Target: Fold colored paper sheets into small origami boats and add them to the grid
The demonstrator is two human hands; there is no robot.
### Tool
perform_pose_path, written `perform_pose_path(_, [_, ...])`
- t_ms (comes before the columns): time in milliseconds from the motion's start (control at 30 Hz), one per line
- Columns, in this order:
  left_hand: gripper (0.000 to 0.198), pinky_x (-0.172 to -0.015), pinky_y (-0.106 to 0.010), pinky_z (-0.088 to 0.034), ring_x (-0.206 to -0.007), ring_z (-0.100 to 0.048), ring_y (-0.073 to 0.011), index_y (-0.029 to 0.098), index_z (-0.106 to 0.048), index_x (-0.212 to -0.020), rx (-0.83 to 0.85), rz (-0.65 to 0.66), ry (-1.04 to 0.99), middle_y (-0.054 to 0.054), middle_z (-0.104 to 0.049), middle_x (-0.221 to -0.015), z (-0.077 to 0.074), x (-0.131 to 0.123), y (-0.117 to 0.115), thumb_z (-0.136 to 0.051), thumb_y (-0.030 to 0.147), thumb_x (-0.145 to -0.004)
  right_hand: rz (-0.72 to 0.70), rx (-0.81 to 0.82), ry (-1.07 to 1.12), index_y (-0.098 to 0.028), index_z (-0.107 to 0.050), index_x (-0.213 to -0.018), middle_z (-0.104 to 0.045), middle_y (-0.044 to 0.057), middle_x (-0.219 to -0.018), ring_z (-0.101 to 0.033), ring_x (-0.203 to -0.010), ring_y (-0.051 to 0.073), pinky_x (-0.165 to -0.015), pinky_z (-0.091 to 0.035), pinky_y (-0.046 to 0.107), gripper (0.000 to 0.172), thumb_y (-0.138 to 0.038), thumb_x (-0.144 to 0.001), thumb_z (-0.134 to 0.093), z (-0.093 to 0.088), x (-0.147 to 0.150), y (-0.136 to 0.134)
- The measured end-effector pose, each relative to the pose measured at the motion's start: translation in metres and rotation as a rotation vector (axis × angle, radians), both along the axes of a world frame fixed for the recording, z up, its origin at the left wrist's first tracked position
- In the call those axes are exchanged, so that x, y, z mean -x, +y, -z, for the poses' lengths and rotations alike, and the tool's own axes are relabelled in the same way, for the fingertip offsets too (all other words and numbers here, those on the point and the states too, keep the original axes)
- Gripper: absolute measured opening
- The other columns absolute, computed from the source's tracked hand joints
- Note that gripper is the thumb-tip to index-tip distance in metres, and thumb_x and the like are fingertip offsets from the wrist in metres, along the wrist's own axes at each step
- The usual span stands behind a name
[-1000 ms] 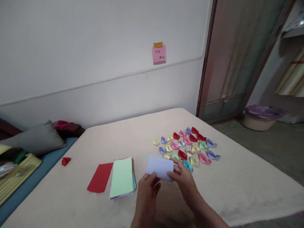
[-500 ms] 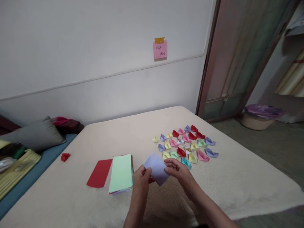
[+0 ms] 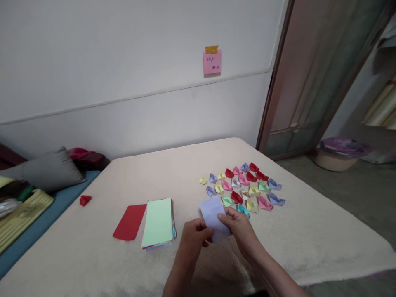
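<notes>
Both hands pinch the pale lavender rectangular sheet of paper (image 3: 213, 216) above the near middle of the cream textured bed cover (image 3: 309, 231). Half a second ago the sheet sat as a diamond; now it stands more upright, long edge rising away from the person. The left hand (image 3: 193, 238) has closed tighter onto its lower left corner, and the right hand (image 3: 236, 225) grips its right edge. The stack of coloured paper sheets topped with light green (image 3: 158, 222) lies just left, unmoved.
</notes>
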State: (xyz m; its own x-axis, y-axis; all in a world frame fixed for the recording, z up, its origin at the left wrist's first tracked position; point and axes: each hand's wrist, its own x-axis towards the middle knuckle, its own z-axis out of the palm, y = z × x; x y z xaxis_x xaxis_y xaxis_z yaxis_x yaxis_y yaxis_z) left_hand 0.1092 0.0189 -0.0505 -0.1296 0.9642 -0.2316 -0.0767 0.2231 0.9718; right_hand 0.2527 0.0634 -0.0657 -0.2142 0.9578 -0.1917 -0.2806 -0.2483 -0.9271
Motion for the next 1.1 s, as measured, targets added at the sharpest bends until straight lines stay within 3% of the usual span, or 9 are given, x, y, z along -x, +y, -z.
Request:
perform_pose_path(100, [0.018,-0.045,-0.022,-0.031,-0.043,-0.044,-0.0098,0.015,-0.055,-0.048,-0.023,-0.047,-0.009,0.001,-0.055,-0.044,0.0,-0.002,0.0,-0.068,0.02,-0.06,-0.032,-0.013,0.071,-0.018,-0.064,-0.078,-0.066,0.002,-0.066,-0.055,-0.053,0.017,-0.051,-0.041,0.028,0.022,-0.036,-0.067,-0.071,-0.006,-0.001,-0.003])
perform_pose_path(267, [0.023,-0.049,-0.021,-0.027,-0.047,-0.035,-0.0071,0.016,-0.051,-0.052,-0.071,-0.23,-0.091,0.007,-0.042,-0.047,0.003,-0.006,-0.001,-0.068,0.025,-0.065,-0.08,0.032,0.236,-0.017,-0.062,-0.092,-0.066,0.003,-0.077,-0.06,-0.069,0.017,-0.063,-0.044,0.027,0.031,-0.028,-0.065,-0.072,-0.016,0.007,-0.012])
perform_pose_path(367, [0.023,-0.049,-0.022,-0.027,-0.049,-0.036,-0.0078,0.016,-0.052,-0.054,-0.073,-0.258,-0.2,0.007,-0.042,-0.049,0.006,-0.013,-0.002,-0.07,0.026,-0.064,-0.109,-0.005,0.167,-0.015,-0.061,-0.089,-0.065,0.001,-0.071,-0.057,-0.064,0.016,-0.059,-0.042,0.027,0.03,-0.02,-0.061,-0.071,-0.012,0.015,-0.014])
perform_pose_path(533, [0.022,-0.051,-0.021,-0.031,-0.051,-0.039,-0.0083,0.015,-0.054,-0.056,-0.093,-0.307,-0.269,0.006,-0.044,-0.051,0.005,-0.009,-0.001,-0.07,0.026,-0.065,-0.035,-0.075,-0.016,-0.015,-0.061,-0.082,-0.063,-0.003,-0.061,-0.053,-0.058,0.014,-0.056,-0.041,0.027,0.024,-0.012,-0.058,-0.066,-0.003,0.018,-0.013])
perform_pose_path(733, [0.02,-0.049,-0.018,-0.032,-0.05,-0.038,-0.0063,0.015,-0.055,-0.06,-0.112,-0.409,-0.346,0.007,-0.043,-0.053,-0.002,0.015,0.002,-0.072,0.025,-0.064,-0.116,-0.086,0.001,-0.013,-0.063,-0.085,-0.062,-0.003,-0.061,-0.051,-0.056,0.013,-0.052,-0.041,0.025,0.03,-0.009,-0.054,-0.063,-0.002,0.016,-0.012])
perform_pose_path(1100, [0.02,-0.047,-0.016,-0.036,-0.051,-0.043,-0.006,0.015,-0.058,-0.062,-0.132,-0.466,-0.444,0.005,-0.046,-0.056,-0.011,0.016,0.001,-0.073,0.026,-0.065,-0.142,-0.077,-0.011,-0.014,-0.065,-0.082,-0.062,-0.003,-0.056,-0.051,-0.051,0.012,-0.051,-0.041,0.025,0.026,-0.012,-0.056,-0.061,-0.006,0.017,-0.013])
